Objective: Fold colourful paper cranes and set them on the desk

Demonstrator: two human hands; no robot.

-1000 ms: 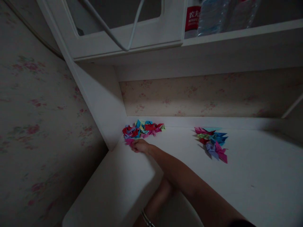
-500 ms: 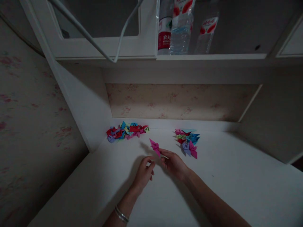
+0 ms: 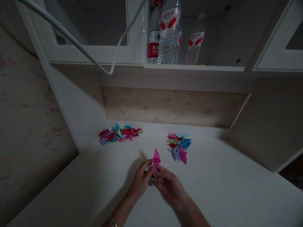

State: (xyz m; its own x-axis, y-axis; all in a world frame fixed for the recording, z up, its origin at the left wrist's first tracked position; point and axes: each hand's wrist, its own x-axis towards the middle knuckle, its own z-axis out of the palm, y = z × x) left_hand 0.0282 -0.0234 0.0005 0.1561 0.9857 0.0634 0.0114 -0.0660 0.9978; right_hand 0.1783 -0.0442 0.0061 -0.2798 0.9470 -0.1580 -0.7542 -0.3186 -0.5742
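Observation:
A magenta origami crane [image 3: 156, 159] is raised above the white desk between my two hands, one pointed end upward. My left hand [image 3: 141, 178] pinches its left side with thumb and forefinger. From the right, my right hand [image 3: 170, 186] grips its lower edge between thumb and forefinger, the other fingers curled in. Beyond my right hand lies a small group of folded paper cranes [image 3: 179, 146] in pink, blue, green, red and lilac. A longer heap of coloured paper cranes [image 3: 119, 134] lies at the back left of the desk.
The white desk [image 3: 213, 195] runs back to a floral panel [image 3: 165, 105]. Overhead, a shelf holds several plastic bottles [image 3: 169, 37]. A white cable or bar [image 3: 94, 63] hangs in front of the cupboard door. Cabinet sides bound the desk left and right.
My left hand has come up to the magenta crane and taken hold of it. The crane has moved nearer to me and turned more upright. The view has shifted slightly.

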